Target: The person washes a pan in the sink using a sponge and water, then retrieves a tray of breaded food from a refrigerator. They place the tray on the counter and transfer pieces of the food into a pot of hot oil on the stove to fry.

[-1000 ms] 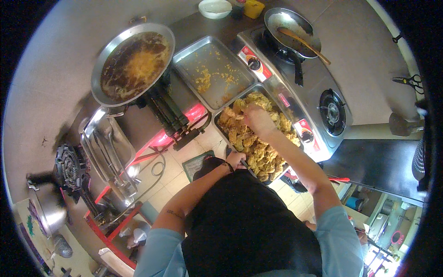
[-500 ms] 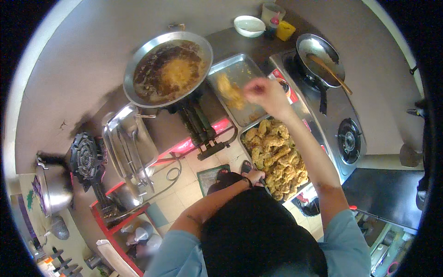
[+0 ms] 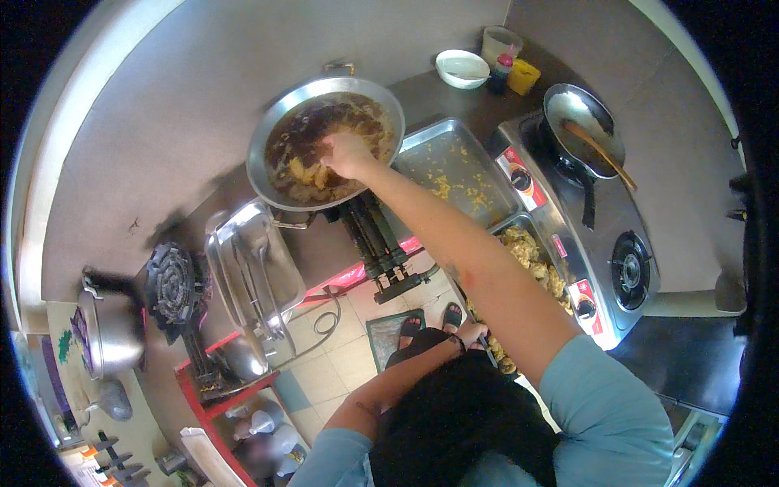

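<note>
My right hand [image 3: 347,157] reaches over a wide metal wok [image 3: 258,154] of dark, bubbling oil [image 3: 296,130]. Its curled fingers meet a pale golden battered chicken piece [image 3: 307,174] low at the oil, though the exact contact is partly hidden. Closed on the near corner of a tray [image 3: 492,351], my left hand [image 3: 471,334] stays close to my apron. Fried chicken pieces [image 3: 523,247] fill that tray, with my right forearm covering many of them. A shallow metal tray [image 3: 414,166] beside the wok carries only scattered batter crumbs.
On the right, a two-burner stove [image 3: 596,243] supports a small wok [image 3: 578,109] with a wooden spatula [image 3: 600,154]. Tongs [image 3: 264,280] lie in a steel pan [image 3: 280,252] on the left, near a bare burner [image 3: 172,284]. A white bowl [image 3: 462,70] stands behind.
My right hand has moved left from the crumb-strewn tray to the wok, and the battered piece has gone from that tray. My left hand keeps its grip. The whole view has shifted slightly.
</note>
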### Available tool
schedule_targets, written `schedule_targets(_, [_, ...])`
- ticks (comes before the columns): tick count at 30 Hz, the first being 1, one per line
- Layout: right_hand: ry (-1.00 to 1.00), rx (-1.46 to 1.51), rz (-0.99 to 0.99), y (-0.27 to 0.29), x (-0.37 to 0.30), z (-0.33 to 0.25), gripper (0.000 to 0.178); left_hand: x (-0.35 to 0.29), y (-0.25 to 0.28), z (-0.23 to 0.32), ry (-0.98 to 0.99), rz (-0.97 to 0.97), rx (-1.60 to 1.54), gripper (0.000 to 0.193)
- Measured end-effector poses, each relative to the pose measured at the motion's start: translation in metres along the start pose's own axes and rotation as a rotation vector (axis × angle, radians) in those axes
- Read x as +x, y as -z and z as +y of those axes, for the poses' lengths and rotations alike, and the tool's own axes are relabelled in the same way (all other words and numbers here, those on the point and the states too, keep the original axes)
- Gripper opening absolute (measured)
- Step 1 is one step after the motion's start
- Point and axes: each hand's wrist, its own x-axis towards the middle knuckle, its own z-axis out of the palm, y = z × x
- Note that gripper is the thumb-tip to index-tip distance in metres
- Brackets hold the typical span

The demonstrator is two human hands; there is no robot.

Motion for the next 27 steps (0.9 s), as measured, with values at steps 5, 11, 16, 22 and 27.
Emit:
schedule_targets(5, [-0.077,0.275,0.125,0.093,-0.102,-0.005,0.031,0.017,0.027,0.002,0.139,-0.324,-0.066,0.019])
schedule_targets(11, [-0.897,0.101,-0.189,0.228,-0.397,0.016,0.018,0.022,0.055,0.012,-0.784,-0.449,1.176,0.028])
schedule_targets(16, [-1.456,0.026,-0.086,0.238,-0.600,0.033,0.027,0.024,0.055,0.009,-0.275,-0.399,0.368,0.011])
schedule_targets(22, [-1.136,1.606,0.774,0.183,-0.672,0.107,0.029,0.023,0.058,0.023,0.137,-0.389,-0.124,0.013])
schedule_targets(27, [-1.069,1.588,0.633,0.153,-0.662,0.146,0.010,0.009,0.055,0.033,0.125,-0.411,-0.086,0.011])
